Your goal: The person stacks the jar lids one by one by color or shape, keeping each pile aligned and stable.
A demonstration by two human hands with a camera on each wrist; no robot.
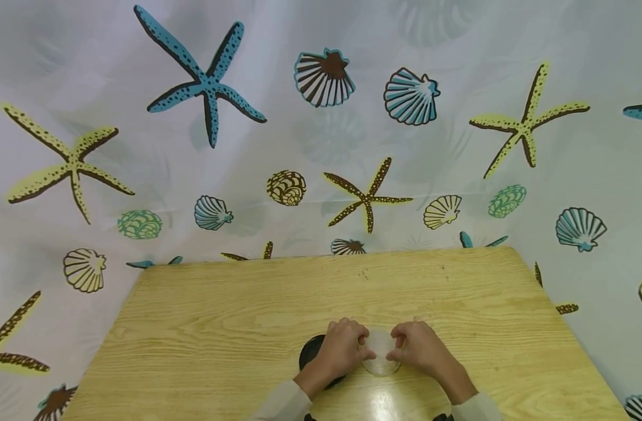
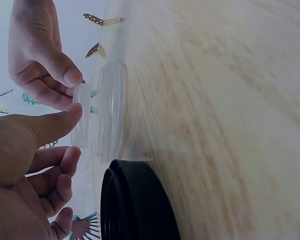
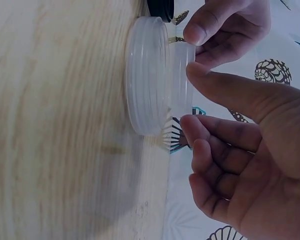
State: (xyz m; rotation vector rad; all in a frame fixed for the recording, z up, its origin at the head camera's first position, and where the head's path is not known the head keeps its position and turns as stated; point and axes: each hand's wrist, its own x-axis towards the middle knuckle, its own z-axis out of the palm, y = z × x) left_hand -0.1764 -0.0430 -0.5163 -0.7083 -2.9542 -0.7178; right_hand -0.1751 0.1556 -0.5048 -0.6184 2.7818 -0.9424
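Note:
Over the front middle of the table, my left hand [image 1: 342,346] and right hand [image 1: 420,349] face each other. Between thumbs and fingers they pinch opposite sides of a small clear plastic lid [image 2: 80,127]. It is held level, a short gap above a wider clear round plastic piece [image 3: 147,75] that lies flat on the wood. In the left wrist view, small dark marks show between the two pieces. A black round lid or shallow dish [image 2: 145,205] rests beside the wide piece, partly hidden by my left hand and wrist in the head view.
The light wooden table [image 1: 221,316] extends around the hands on every side. Behind it and along its sides hangs a white cloth [image 1: 279,134] printed with starfish and shells.

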